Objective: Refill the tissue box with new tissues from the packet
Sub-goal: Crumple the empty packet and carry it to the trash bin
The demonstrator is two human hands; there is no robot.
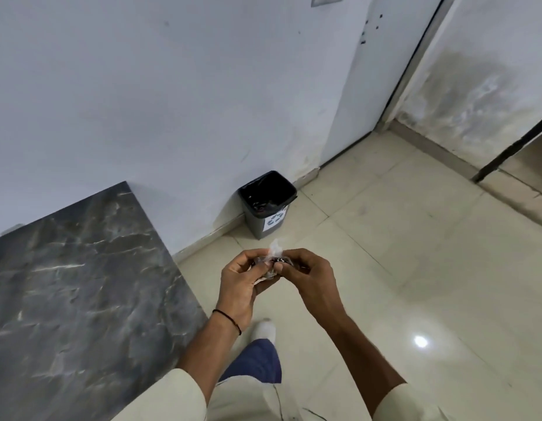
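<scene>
Both the left hand (239,284) and the right hand (309,275) are clamped on a crumpled clear wrapper (274,259) held between them above the floor (415,253), right of the dark surface (66,284) and near a bin (268,203).

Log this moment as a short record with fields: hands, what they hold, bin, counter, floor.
left hand: closed on the crumpled wrapper, black thread band at the wrist
right hand: pinching the same wrapper from the other side
crumpled wrapper: clear plastic, scrunched between both hands, one tip sticking up
bin: dark, black liner, open top, standing on the floor against the wall, ahead of the hands
counter: dark marble slab, to the left
floor: pale glossy tiles
tissue box: not in view
</scene>
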